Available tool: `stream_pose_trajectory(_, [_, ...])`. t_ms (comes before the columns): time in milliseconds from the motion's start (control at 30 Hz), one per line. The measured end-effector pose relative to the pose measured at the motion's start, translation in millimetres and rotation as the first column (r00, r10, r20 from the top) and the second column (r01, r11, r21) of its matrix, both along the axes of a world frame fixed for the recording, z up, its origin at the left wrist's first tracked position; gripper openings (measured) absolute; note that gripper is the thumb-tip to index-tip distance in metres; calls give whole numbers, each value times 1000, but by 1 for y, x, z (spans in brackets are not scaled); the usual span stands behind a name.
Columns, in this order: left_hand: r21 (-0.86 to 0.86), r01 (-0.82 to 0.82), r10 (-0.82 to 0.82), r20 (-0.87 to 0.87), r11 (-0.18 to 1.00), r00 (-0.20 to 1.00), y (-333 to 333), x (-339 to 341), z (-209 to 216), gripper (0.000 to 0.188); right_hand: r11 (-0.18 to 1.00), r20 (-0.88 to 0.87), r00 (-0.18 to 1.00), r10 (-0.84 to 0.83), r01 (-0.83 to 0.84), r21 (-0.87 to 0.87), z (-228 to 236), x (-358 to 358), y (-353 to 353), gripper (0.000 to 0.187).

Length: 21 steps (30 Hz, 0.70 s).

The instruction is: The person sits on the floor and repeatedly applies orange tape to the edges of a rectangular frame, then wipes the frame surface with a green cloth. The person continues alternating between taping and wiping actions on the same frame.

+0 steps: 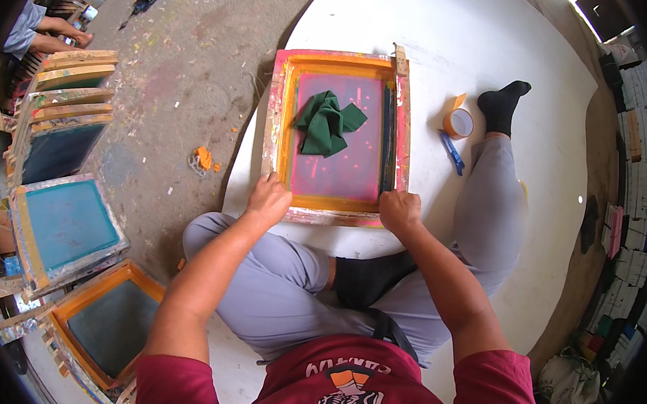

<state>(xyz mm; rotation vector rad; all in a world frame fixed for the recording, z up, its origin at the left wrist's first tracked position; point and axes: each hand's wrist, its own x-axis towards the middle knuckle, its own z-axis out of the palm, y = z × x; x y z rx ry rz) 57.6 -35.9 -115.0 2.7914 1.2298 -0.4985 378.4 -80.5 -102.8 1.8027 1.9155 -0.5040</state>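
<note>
A wooden-framed printing screen lies in front of me on a white board, its border orange and its mesh pinkish grey with small pink marks. On the mesh rests a crumpled dark green cloth. My left hand is closed round the frame's near left corner. At the near right corner, my right hand grips the frame too, with its fingers curled over the edge. Beyond the frame's right side stands a roll of orange tape, and a blue cutter knife lies just below it.
The white board spreads under me; my right leg stretches along its right part. More screens stand at the left, among them a blue-meshed screen. Orange scraps lie on the concrete floor. Another person's feet show far left.
</note>
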Motion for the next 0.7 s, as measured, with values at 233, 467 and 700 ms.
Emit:
stream_pose_trajectory(233, [28,-52,54,-70,998,996,-6,4,-2,16,999,-6,1000,-9,9,34,1,4,0,18])
stream_pose_trajectory(467, [-13,-189,188,-54,982,981,-2,4,0,15,996,-144,986,-85,84,-10,10,19,-1,22])
stream_pose_trajectory(700, [-283,-163,279,438,945,854,-7,35,15,43,969,-547,817,185,-59,240,9,10,-1,35])
